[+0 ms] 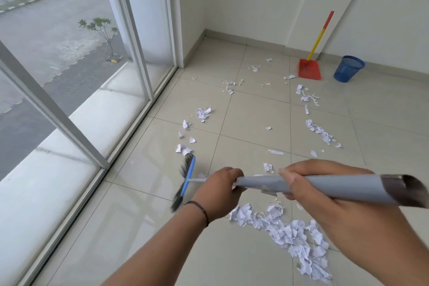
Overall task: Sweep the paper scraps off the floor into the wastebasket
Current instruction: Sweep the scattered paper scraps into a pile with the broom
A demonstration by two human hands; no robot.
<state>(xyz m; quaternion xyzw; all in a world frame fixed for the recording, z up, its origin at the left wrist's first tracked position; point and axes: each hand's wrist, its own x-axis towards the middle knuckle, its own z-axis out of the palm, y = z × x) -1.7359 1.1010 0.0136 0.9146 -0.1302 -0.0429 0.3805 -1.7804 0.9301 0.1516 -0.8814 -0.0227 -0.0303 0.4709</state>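
I hold a broom by its grey handle (260, 184). My left hand (217, 193) grips the handle lower down and my right hand (325, 190) grips it near the top end. The blue broom head (187, 179) with dark bristles rests on the floor near the window, just below a few white scraps (183, 148). A big heap of paper scraps (285, 230) lies under my hands. More scraps (319, 131) are scattered across the tiles toward the far wall. The blue mesh wastebasket (348, 69) stands by the far wall.
A red dustpan (310, 69) with a red and yellow handle leans against the far wall, left of the wastebasket. A glass window wall with a white frame (130, 109) runs along the left. A white column (183, 30) juts out at the far left corner.
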